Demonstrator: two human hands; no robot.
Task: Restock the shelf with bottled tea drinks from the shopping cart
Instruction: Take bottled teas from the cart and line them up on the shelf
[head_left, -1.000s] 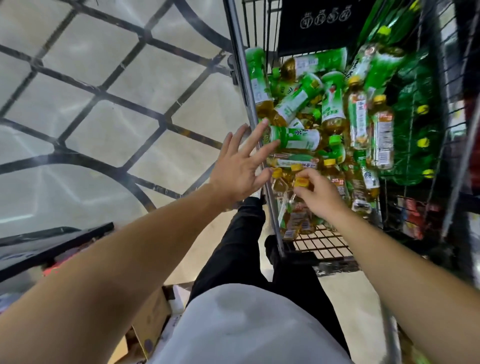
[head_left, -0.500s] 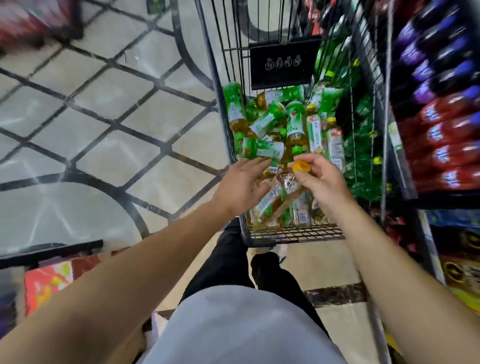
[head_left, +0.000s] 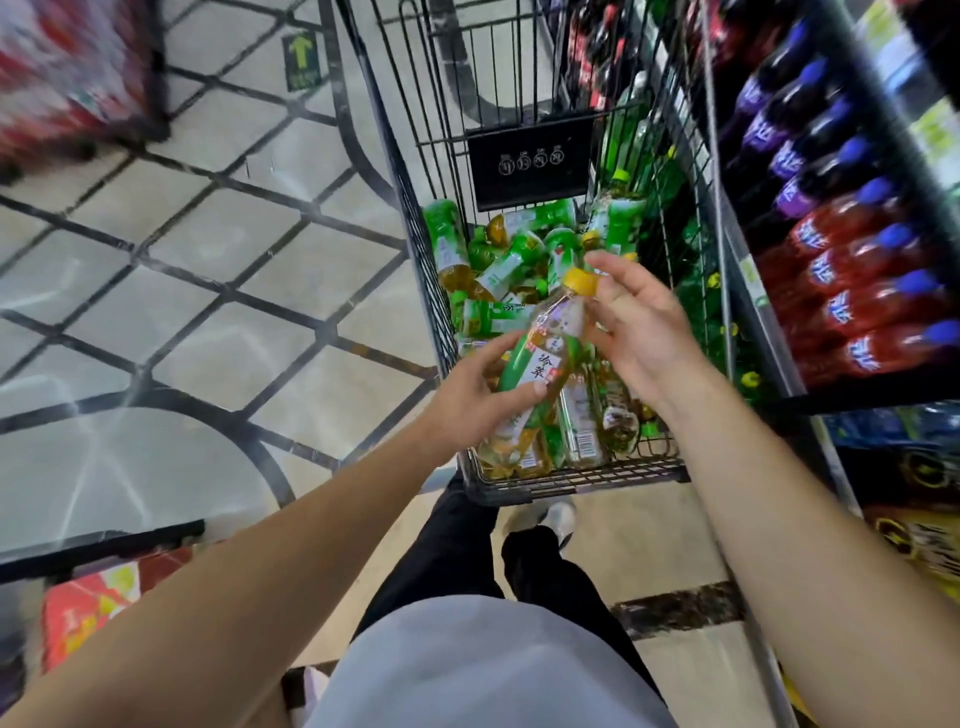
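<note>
The left hand (head_left: 470, 400) reaches in from the tiled floor side and curls its grip round the lower body of a clear plastic tea bottle with a green label and a yellow screw cap (head_left: 540, 364), thumb across the label. The bottle is tilted, cap up and to the right, lifted above the pile of like bottles (head_left: 498, 270) lying in the black wire shopping cart (head_left: 571, 480). The right hand (head_left: 641, 325) meets it at the neck, its fingertips touching just under the cap with the other fingers loosely spread; whether it truly pinches or only steadies, I cannot tell.

The step in hand appears to be the pick: one bottle is out of the cart and not yet shelved. The next move likely calls for a swing right to the dark drinks shelf (head_left: 769, 322), finding the row of matching tea and standing the bottle upright, label outward.

The bottle holds amber tea, looks full and sealed, and is rigid enough for a one-handed carry.
</note>
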